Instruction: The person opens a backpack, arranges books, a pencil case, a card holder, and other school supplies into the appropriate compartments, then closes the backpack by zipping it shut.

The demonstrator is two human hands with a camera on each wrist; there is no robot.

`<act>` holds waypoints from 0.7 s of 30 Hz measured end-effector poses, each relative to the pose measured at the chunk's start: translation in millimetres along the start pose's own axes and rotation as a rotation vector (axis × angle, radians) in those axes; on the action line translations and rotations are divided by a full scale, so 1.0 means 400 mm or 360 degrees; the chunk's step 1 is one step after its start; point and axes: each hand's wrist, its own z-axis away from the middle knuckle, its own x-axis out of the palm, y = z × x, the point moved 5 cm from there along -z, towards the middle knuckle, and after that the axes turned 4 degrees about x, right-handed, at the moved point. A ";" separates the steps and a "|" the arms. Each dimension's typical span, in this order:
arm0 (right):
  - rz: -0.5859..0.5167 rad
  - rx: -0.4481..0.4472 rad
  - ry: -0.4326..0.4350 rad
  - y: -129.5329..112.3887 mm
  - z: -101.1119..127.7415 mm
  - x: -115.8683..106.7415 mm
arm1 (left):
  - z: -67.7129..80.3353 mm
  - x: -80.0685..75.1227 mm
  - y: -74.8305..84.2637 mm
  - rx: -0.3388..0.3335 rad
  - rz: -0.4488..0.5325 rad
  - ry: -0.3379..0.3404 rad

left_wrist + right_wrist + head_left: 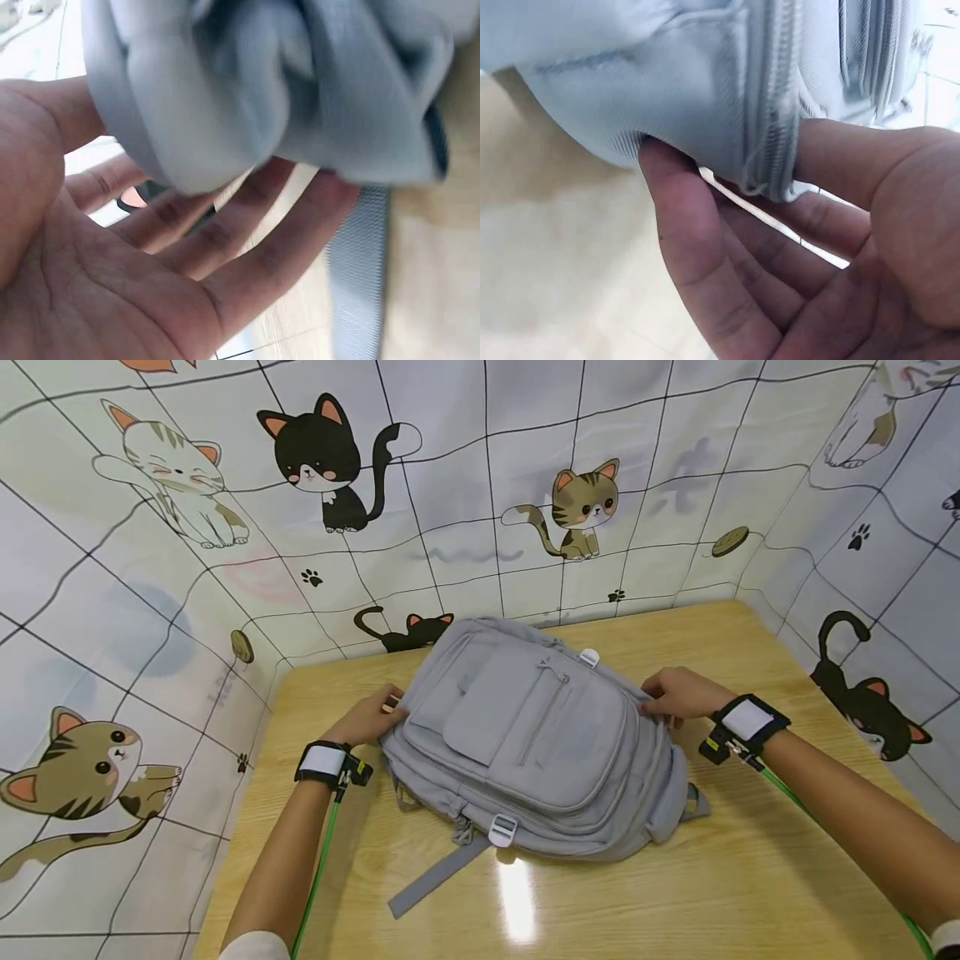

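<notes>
A grey backpack [577, 735] lies on its back across the wooden table, front pockets and zippers facing up. At its left end, my left hand [369, 717] grips the edge; in the left wrist view the thumb is on one side of the bunched grey fabric [202, 97] and the fingers reach under it. My right hand [686, 693] grips the opposite end. Close up in the right wrist view, the right thumb lies beside a zipper [776, 105] and the fingers curl beneath the bag's edge. A loose strap [438, 877] trails toward the front from a white buckle [502, 829].
The wooden table [315, 910] extends around the bag on all sides. A cloth wall covering [465, 468] with cat drawings and grid lines encloses the back and both sides. A second white buckle [589, 657] sits at the bag's far edge.
</notes>
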 end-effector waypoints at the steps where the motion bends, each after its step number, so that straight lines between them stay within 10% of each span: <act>1: 0.0038 0.0003 0.0014 -0.001 -0.011 -0.012 | 0.017 0.011 0.006 0.0006 0.0031 -0.0009; 11: 0.0390 0.0062 0.0151 -0.034 -0.114 -0.082 | 0.176 0.128 0.064 -0.0046 0.0361 0.0024; 21: 0.0545 0.0103 0.0315 -0.057 -0.144 -0.086 | 0.198 0.145 0.080 -0.0016 0.0393 -0.0003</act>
